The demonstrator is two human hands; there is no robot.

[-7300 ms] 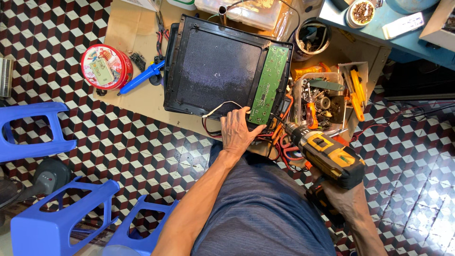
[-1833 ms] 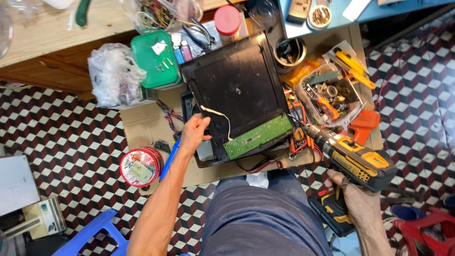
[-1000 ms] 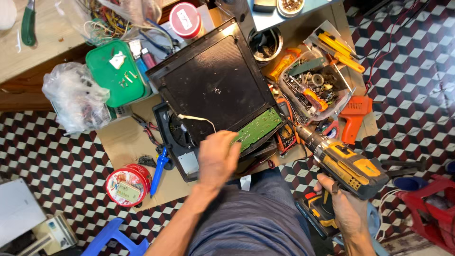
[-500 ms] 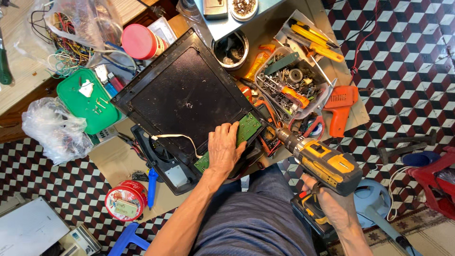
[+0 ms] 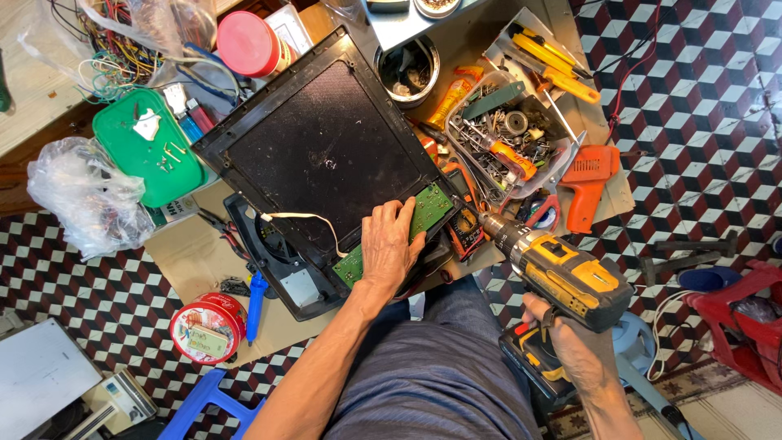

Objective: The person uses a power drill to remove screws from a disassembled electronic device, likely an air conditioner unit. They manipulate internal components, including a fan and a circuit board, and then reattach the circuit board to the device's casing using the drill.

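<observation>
My left hand lies flat on a green circuit board at the near edge of a large black panel resting on cardboard. A white wire runs across the panel toward the hand. My right hand grips the handle of a yellow and black cordless drill, whose chuck points left toward the board, a short way from it. My grey-trousered lap is below.
A clear tray of screws and parts, an orange glue gun, yellow screwdrivers, a metal cup, a green lid, a red tin, a blue screwdriver, a plastic bag, blue stool, red stool.
The view has swung so the panel sits more diagonal. My left hand stays on the green board; the drill in my right hand has come closer to it.
</observation>
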